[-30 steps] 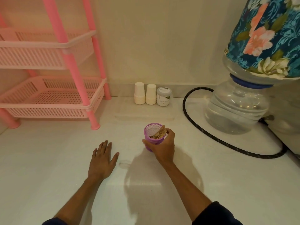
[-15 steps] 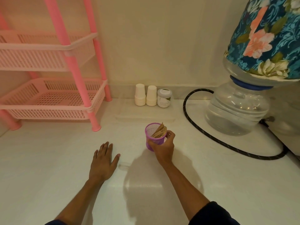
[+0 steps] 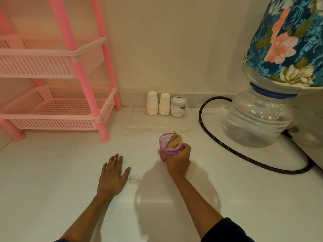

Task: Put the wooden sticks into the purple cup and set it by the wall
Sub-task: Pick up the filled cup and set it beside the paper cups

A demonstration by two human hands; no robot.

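Observation:
A purple mesh cup [image 3: 168, 151] stands upright on the white counter [image 3: 52, 172], a bundle of wooden sticks [image 3: 173, 141] leaning inside it against its right rim. My right hand [image 3: 176, 158] grips the cup from the near side, fingers and thumb curled round its wall. My left hand [image 3: 112, 176] rests flat on the counter to the left, fingers spread and holding nothing. The cream wall [image 3: 174, 49] lies well beyond the cup, with a shallow clear tray between them.
A clear tray [image 3: 138, 126] by the wall holds two stacks of paper cups [image 3: 158, 105] and a small white jar [image 3: 178, 106]. A pink rack [image 3: 56, 105] stands at the left. A water bottle [image 3: 258, 119] with a floral cover and a black hose [image 3: 227, 145] fill the right.
My right hand has slid the cup with its sticks a little farther from me toward the wall. My left hand has stayed flat on the counter.

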